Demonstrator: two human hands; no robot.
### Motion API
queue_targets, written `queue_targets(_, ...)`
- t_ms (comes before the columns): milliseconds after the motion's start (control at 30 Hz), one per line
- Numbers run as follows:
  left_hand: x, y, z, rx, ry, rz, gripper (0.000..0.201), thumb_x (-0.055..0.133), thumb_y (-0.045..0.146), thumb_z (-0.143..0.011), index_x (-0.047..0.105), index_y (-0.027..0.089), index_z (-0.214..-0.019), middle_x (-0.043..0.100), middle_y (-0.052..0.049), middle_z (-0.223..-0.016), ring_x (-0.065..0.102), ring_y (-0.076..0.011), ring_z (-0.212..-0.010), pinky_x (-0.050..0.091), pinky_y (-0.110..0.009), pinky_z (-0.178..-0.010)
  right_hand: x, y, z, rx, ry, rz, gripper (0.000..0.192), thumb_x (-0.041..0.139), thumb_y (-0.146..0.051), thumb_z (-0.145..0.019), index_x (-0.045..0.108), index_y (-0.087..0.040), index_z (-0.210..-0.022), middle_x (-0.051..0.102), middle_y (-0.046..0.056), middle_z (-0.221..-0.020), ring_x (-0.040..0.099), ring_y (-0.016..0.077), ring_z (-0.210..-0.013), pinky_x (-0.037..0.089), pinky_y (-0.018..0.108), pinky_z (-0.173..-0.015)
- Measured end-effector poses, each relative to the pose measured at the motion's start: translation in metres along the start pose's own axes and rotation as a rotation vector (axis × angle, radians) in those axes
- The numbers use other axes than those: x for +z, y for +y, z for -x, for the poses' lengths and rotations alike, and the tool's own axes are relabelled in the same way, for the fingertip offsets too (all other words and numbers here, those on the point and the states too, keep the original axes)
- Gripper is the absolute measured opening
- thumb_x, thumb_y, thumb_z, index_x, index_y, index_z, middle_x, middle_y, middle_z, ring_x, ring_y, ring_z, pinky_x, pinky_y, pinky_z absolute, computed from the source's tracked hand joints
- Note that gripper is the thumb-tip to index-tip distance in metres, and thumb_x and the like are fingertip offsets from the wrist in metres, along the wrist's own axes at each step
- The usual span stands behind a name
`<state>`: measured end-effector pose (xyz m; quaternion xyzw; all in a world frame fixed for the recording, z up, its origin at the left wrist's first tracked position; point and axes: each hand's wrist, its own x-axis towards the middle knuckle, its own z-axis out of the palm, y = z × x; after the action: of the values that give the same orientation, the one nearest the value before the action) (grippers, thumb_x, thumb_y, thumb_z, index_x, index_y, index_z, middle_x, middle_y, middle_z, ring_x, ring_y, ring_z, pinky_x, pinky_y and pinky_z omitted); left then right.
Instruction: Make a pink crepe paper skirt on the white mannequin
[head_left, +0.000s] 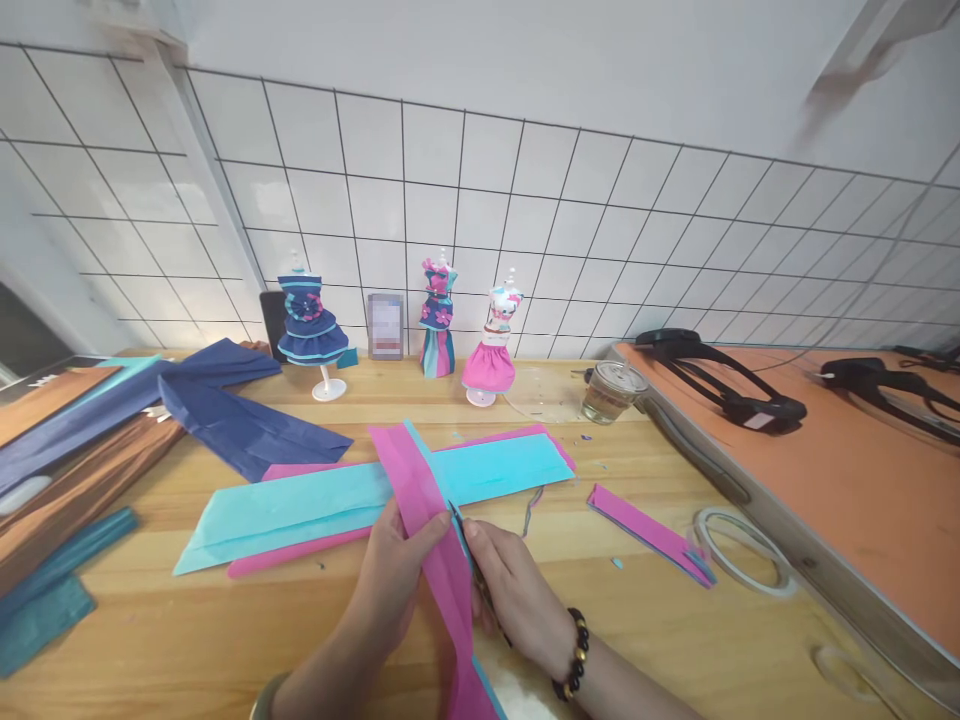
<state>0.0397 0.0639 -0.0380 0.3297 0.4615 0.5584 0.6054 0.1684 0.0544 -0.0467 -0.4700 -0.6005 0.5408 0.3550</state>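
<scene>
A long pink strip of crepe paper (442,550) with a light blue layer at its edge runs from the front of the table toward the middle. My left hand (397,565) pinches it, thumb on top. Dark scissors (474,565) are gripped in my right hand (517,585), their blades at the strip's right edge; a beaded bracelet circles that wrist. Beneath the strip's far end lies a wide light blue sheet (300,512) over a pink one (289,553). To the right is a narrow folded pink and blue piece (651,533).
Mini dress forms wear a navy dress (311,325), a pink and teal dress (438,320) and a pink skirt (489,368). Phone (385,326), glass (611,390) and tape roll (742,552) stand around. Navy paper (247,415) and brown paper (90,490) lie left; black headsets (724,380) right.
</scene>
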Motion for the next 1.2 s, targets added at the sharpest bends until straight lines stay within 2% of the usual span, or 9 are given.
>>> queue_targets(167,0.0006,-0.0009,-0.0004,0.003,0.026,0.018,0.025,0.073,0.027,-0.064,0.057,0.016,-0.081,0.058,0.002,-0.068,0.052,-0.0118,-0.062,0.044,-0.024,-0.06,0.0007,0.0013,0.0006,-0.001,0.003,-0.009,0.049,0.029,-0.057,-0.092,0.046,-0.019,-0.067,0.043,-0.006,-0.041,0.041,0.008,-0.034,0.029,0.018,-0.035)
queue_targets(667,0.0015,0.0006,0.0034,0.011,0.007,0.028,0.021,0.072,0.027,-0.066,0.057,0.017,-0.077,0.058,0.002,-0.066,0.053,-0.0119,-0.058,0.044,-0.024,-0.058,0.0007,-0.0022,0.0004,0.016,0.0,-0.013,0.049,0.029,-0.059,-0.091,0.045,-0.019,-0.068,0.04,-0.006,-0.042,0.04,0.0086,-0.035,0.028,0.019,-0.036)
queue_targets(900,0.0022,0.0009,0.0021,0.015,0.01,0.035,0.021,0.072,0.026,-0.066,0.058,0.016,-0.078,0.058,0.002,-0.068,0.052,-0.0114,-0.062,0.045,-0.023,-0.059,0.0005,0.0,-0.0013,-0.009,0.024,0.048,0.048,0.03,-0.056,-0.092,0.047,-0.018,-0.069,0.043,-0.005,-0.049,0.042,0.0089,-0.043,0.033,0.02,-0.045)
queue_targets(1200,0.0024,0.0005,0.003,0.0,0.015,0.052,0.021,0.073,0.026,-0.064,0.058,0.017,-0.075,0.057,0.003,-0.065,0.052,-0.0116,-0.059,0.044,-0.023,-0.056,0.0011,0.0029,-0.0026,0.038,0.019,0.038,0.049,0.03,-0.06,-0.09,0.045,-0.019,-0.067,0.042,-0.005,-0.047,0.04,0.0088,-0.039,0.029,0.02,-0.039)
